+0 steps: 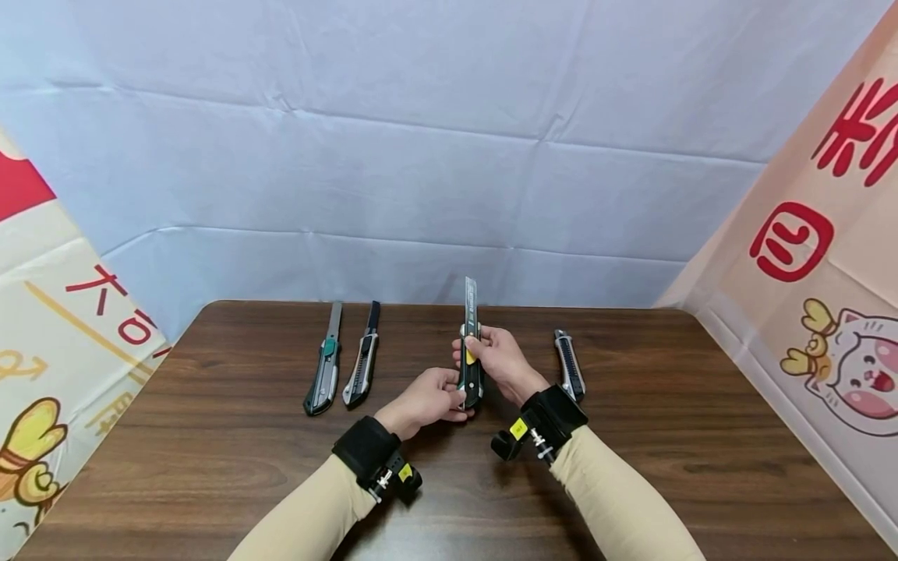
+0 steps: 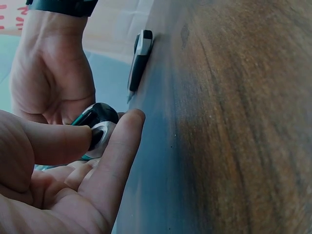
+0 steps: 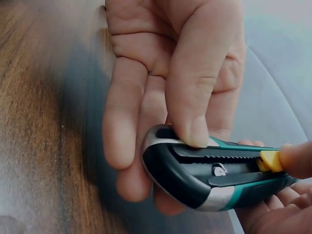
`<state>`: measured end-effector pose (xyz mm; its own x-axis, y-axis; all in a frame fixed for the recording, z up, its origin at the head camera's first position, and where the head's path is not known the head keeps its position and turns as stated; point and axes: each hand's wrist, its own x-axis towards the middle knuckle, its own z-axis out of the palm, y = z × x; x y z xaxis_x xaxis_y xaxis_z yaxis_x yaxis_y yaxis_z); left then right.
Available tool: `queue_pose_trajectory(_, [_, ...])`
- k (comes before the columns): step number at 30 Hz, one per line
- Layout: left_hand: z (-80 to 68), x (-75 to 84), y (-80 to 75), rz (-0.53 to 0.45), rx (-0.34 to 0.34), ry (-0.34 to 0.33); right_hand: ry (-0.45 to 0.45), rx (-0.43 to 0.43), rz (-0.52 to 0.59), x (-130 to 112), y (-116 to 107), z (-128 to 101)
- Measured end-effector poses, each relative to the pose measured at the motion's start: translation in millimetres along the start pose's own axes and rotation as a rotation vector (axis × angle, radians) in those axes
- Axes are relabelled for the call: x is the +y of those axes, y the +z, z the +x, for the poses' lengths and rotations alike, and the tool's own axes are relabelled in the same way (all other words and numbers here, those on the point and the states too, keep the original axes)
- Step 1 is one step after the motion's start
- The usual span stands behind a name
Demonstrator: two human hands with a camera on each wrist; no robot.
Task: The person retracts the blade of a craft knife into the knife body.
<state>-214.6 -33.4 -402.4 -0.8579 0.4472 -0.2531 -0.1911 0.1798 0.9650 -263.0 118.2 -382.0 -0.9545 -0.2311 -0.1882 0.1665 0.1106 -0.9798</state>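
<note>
A black and green utility knife with a yellow slider is held above the brown wooden table, its blade extended and pointing away from me. My left hand pinches the knife's rear end between thumb and forefinger. My right hand grips the middle of the handle. In the right wrist view its thumb rests on the yellow slider of the knife, and the left hand's fingers come down onto the butt from above.
Two more knives lie at the back left: a green and black one and a grey and black one. Another knife lies right of my right hand. Cloth backdrops stand behind and at both sides.
</note>
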Motion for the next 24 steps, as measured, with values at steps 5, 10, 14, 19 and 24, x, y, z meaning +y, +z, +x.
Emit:
queue_pose_trajectory(5, [0.5,-0.9,-0.6,0.001,-0.003,0.003,0.005,-0.010,0.002,-0.3,-0.8,-0.8])
queue_pose_trajectory(10, [-0.3,-2.1,-2.0,-0.009,0.000,0.011,-0.006,-0.007,0.004,-3.8,-3.6,-0.6])
queue_pose_trajectory(14, [-2.0,-1.9,-2.0,-0.019,0.002,0.027,-0.026,-0.042,0.035,-7.6,-6.2,-0.3])
queue_pose_trajectory(19, [-2.1,-4.8,-1.4,-0.026,0.026,0.059,-0.019,-0.048,0.060,-7.5,-7.0,-0.6])
queue_pose_trajectory(24, [-2.0,-6.2,-0.9,-0.024,0.044,0.054,0.015,-0.022,0.071,-4.7,-5.4,-1.4])
